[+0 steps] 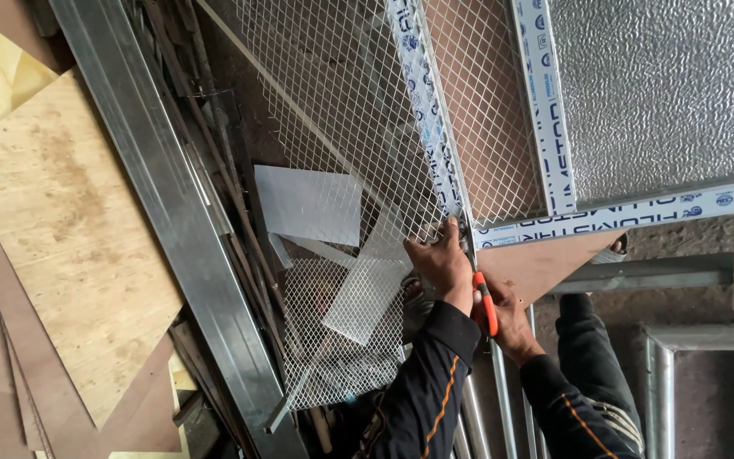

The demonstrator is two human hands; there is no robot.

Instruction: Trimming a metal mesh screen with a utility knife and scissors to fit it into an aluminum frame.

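Mesh (341, 110), centre frame: likely light, springy, sharp-edged; best pinched beside the frame (435, 127), where the left hand (439, 263) pinches it. Right hand (507, 314) clasps orange-handled snips (486, 302).

White-blue printed film (545, 110) on frame (466, 223)

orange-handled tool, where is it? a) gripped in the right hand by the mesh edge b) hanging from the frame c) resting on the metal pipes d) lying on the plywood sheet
a: the orange-handled tool sits in the right hand, right next to the left hand, which presses on the white mesh at the frame corner.
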